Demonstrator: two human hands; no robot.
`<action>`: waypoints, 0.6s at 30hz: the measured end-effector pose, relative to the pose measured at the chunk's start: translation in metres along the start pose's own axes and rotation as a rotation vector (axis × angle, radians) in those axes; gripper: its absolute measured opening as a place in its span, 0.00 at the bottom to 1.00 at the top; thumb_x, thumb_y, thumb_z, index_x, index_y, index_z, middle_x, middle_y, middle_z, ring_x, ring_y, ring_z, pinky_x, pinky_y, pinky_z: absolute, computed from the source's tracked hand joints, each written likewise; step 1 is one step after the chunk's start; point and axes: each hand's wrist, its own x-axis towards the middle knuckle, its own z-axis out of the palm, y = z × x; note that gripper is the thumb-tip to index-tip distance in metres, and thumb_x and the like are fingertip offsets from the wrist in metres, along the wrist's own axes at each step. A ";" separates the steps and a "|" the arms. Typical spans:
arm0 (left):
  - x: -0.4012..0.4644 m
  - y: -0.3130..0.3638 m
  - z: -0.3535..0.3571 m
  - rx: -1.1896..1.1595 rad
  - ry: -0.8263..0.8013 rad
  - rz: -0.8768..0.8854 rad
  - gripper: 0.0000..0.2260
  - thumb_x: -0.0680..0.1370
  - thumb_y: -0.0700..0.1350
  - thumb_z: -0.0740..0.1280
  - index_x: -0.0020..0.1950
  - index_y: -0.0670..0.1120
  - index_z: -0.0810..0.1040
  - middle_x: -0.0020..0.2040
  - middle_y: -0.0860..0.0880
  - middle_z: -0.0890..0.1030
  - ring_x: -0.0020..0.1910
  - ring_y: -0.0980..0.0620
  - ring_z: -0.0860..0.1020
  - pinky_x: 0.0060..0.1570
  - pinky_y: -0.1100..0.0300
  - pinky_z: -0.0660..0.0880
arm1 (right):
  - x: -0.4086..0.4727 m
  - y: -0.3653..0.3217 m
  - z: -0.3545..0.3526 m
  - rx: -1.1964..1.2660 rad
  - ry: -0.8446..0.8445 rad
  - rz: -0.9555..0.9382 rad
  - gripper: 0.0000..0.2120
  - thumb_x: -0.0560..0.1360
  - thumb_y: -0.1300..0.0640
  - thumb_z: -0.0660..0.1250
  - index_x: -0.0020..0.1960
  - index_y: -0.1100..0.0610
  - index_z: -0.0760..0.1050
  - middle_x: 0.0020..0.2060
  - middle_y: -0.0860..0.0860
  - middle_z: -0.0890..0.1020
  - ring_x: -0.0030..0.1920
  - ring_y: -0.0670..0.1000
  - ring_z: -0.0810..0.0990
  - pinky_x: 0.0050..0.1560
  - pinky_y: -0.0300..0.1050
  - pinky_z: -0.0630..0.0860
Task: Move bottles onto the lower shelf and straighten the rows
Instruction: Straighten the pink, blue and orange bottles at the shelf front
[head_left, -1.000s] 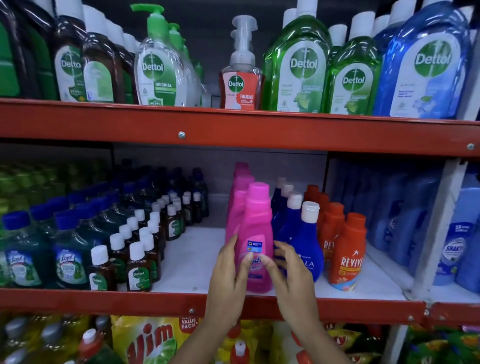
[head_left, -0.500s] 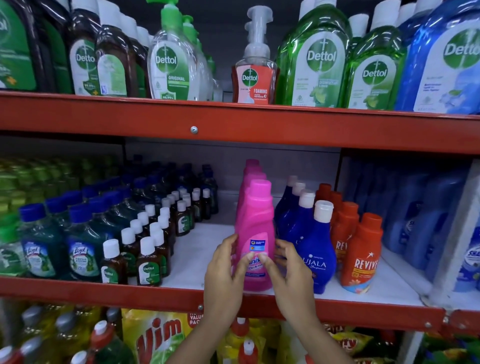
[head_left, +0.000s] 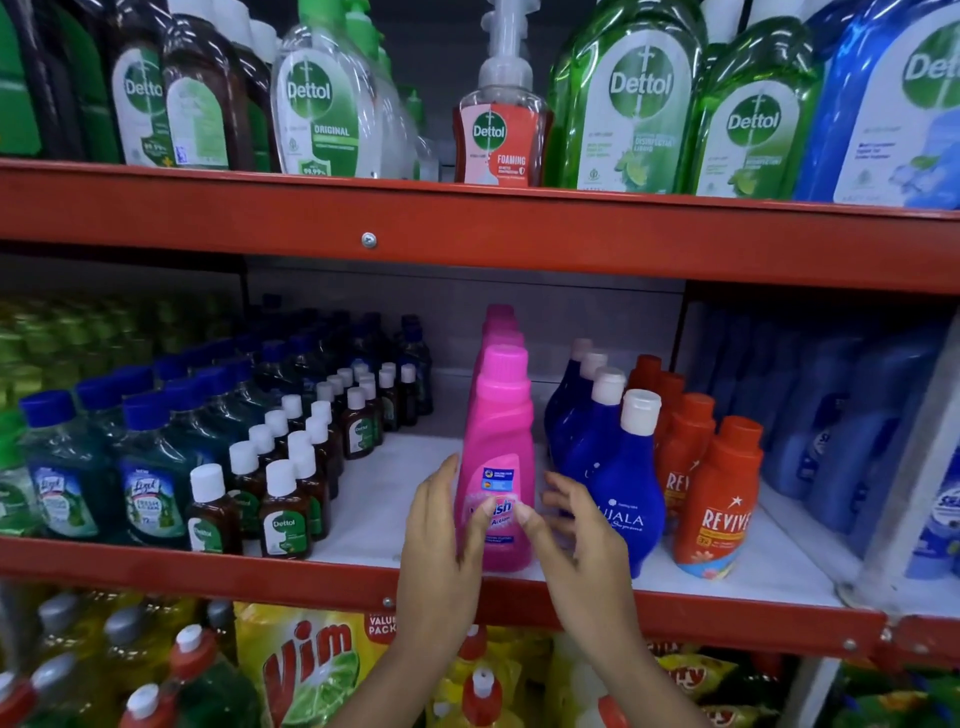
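Pink bottle (head_left: 497, 457): upright, cap up, label facing you.
Your left hand (head_left: 441, 545) and right hand (head_left: 582, 540) flank it, fingers loosely spread, thumbs touching its label; white shelf (head_left: 384, 499), red-framed store racking.

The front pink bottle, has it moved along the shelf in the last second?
No. The front pink bottle stands equally close to the front blue bottle; only the camera shifted.

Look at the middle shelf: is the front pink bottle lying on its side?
No, the front pink bottle stands upright at the shelf's front edge, cap up, with the left hand and right hand at its label.
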 end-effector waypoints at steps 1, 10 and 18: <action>-0.003 0.004 0.002 0.087 0.021 0.046 0.18 0.83 0.53 0.60 0.73 0.55 0.64 0.64 0.58 0.71 0.64 0.69 0.67 0.60 0.76 0.66 | -0.004 0.001 -0.006 -0.014 0.017 -0.011 0.25 0.73 0.44 0.66 0.67 0.50 0.71 0.57 0.42 0.78 0.55 0.40 0.79 0.47 0.29 0.77; -0.020 0.048 0.057 0.140 -0.170 0.204 0.19 0.85 0.54 0.48 0.75 0.54 0.58 0.73 0.52 0.68 0.68 0.57 0.69 0.62 0.66 0.72 | -0.008 0.024 -0.065 -0.060 0.384 -0.168 0.14 0.77 0.57 0.65 0.62 0.50 0.72 0.56 0.48 0.77 0.57 0.46 0.78 0.54 0.35 0.76; -0.010 0.042 0.088 -0.042 -0.290 -0.105 0.19 0.85 0.53 0.55 0.75 0.50 0.63 0.71 0.52 0.71 0.68 0.56 0.70 0.66 0.54 0.72 | 0.010 0.041 -0.078 0.001 0.173 -0.085 0.14 0.77 0.52 0.65 0.62 0.51 0.74 0.56 0.47 0.81 0.57 0.45 0.80 0.55 0.42 0.78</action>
